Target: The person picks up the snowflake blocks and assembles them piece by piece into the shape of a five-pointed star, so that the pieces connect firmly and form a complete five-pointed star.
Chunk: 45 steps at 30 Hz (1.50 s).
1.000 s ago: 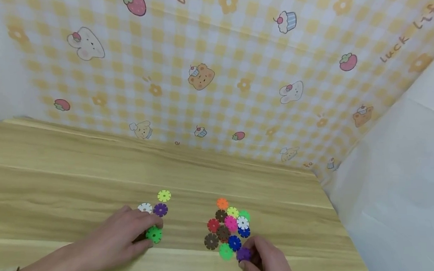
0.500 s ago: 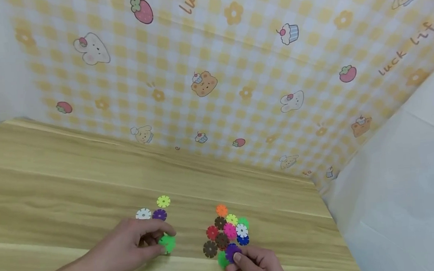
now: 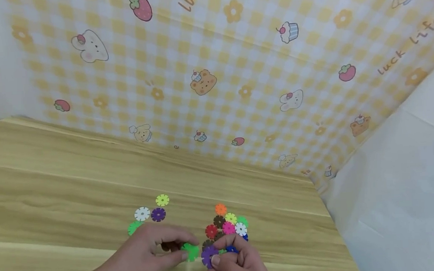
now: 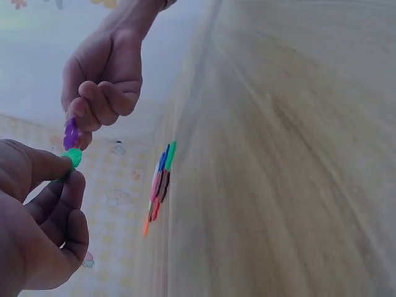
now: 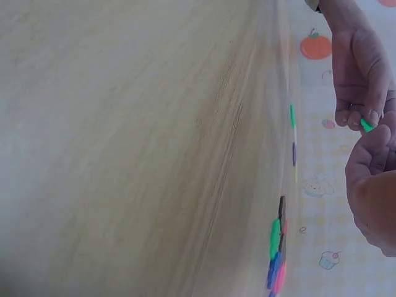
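My left hand (image 3: 151, 251) pinches a green notched plastic disc (image 3: 190, 252) between thumb and fingers. Facing it, my right hand (image 3: 239, 260) pinches a purple notched disc (image 3: 209, 257) upright by its edge. The two discs are close together, edge to edge, in the head view. Seen from the left wrist, the purple disc (image 4: 71, 134) is right at the rim of the green disc (image 4: 73, 157), both raised off the table. In the right wrist view the green disc (image 5: 367, 125) shows at the left fingertips, while the purple one is hidden behind the right hand.
Several loose discs lie left of centre: yellow (image 3: 162, 200), white (image 3: 142, 214), purple (image 3: 158, 214) and green (image 3: 135, 228). A mixed pile with orange (image 3: 221, 209), pink (image 3: 228, 228) and white (image 3: 241, 229) discs lies beyond my right hand. A checked cloth (image 3: 213, 69) rises behind the wooden table (image 3: 73, 169).
My left hand has lifted the green disc and carried it right. My right hand has picked the purple disc off the pile and brought it left, close to the green one.
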Tool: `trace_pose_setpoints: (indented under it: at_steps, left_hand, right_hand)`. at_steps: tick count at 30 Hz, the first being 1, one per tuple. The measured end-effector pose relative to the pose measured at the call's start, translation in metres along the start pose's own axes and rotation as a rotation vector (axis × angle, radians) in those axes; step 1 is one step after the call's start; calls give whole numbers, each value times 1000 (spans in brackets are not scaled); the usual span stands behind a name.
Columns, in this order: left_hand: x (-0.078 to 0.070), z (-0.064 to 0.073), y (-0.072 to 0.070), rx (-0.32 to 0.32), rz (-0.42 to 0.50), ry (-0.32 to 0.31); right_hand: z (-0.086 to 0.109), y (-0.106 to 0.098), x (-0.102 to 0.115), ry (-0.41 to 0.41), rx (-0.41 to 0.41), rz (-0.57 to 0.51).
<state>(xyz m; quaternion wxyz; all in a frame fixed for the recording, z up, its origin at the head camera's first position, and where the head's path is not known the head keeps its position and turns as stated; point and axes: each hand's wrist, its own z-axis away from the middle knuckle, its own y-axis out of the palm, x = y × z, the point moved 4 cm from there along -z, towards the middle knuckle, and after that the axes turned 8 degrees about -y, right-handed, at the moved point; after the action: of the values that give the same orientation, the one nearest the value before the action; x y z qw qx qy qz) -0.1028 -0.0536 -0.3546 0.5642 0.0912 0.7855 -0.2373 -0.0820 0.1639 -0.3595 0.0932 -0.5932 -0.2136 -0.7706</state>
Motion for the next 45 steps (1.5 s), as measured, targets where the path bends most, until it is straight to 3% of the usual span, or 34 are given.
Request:
trace_pose_setpoints:
  at_steps: [5,12,16,19,25,28,34,38,45]
  left_hand:
    - [-2,1,4,18,-13,54]
    - [-3,1,8,35,9,16]
    - [-2,3,8,6,-16,20]
    - [-3,4,8,-16,-24,60]
    - [-2,5,7,-30,-23,47]
    - [-1,5,6,-32,-46,89]
    - [2,7,6,34,-86,130]
    - [4,8,6,42,-98,120]
    - [14,17,2,61,-34,35]
  right_hand:
    - [1,3,-1,32,41,-29]
    - [3,5,-3,31,35,-4]
    - [3,8,-2,29,15,12]
    - [2,10,-1,23,4,18]
    - [-3,12,-2,39,-13,25]
    - [-5,13,-3,63,-26,17]
    - [-5,16,-6,91,5,9]
    - [-6,18,-9,76,26,-26]
    - [-7,23,-22,66,44,-80]
